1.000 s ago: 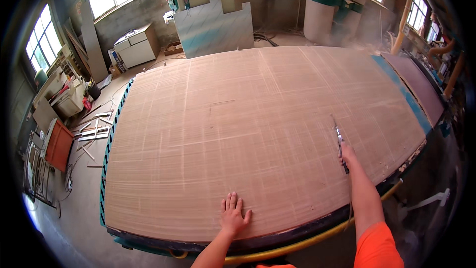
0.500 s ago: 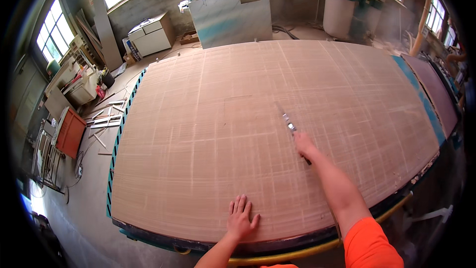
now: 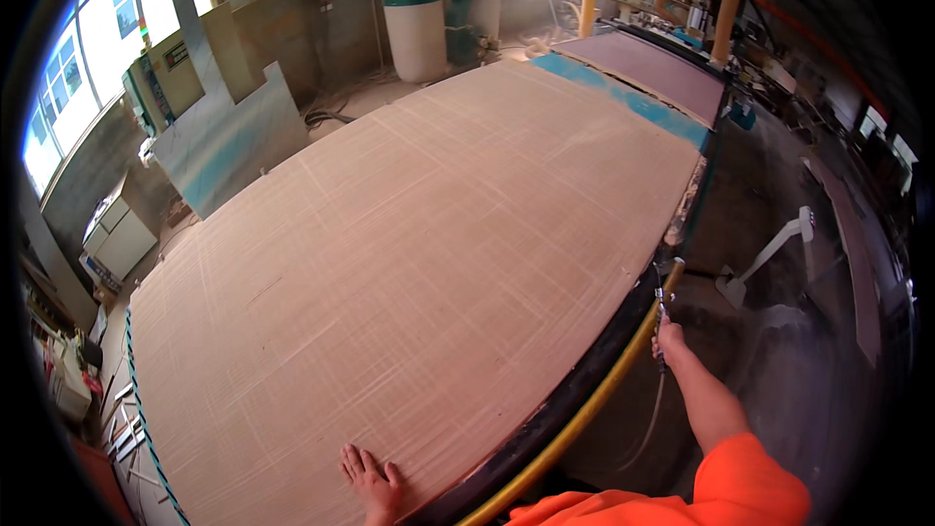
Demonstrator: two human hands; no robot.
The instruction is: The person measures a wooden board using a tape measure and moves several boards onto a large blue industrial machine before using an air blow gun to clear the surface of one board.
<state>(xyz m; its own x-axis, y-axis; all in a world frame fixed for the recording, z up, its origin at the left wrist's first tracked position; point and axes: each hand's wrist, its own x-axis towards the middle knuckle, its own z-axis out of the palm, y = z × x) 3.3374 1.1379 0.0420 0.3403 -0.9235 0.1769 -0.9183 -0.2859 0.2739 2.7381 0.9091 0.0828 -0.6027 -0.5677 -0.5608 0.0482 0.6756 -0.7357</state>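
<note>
A broad tan board (image 3: 409,263), streaked with pale dusty lines, covers the large worktable before me. My left hand (image 3: 373,483) rests flat on its near edge, fingers spread, holding nothing. Out past the board's right edge, my right hand (image 3: 669,339) is closed round an air blow gun (image 3: 662,297) with a silvery body. The gun's nozzle points away from me, beside the end of the yellow rail (image 3: 584,404) that runs along the table's near side. From the grip a thin air hose (image 3: 654,419) hangs down and curves below the table.
A blue strip (image 3: 623,102) and a purplish panel (image 3: 648,56) lie beyond the board's far end. A white angled metal arm (image 3: 774,251) stands on the right. Tall pale cylinders (image 3: 414,10) and a marbled sheet (image 3: 229,146) stand behind; a white cabinet (image 3: 122,227) is at left.
My view has turned to the right. The right hand has carried the blow gun from above the middle of the board out past its right edge. My left hand stays flat on the board.
</note>
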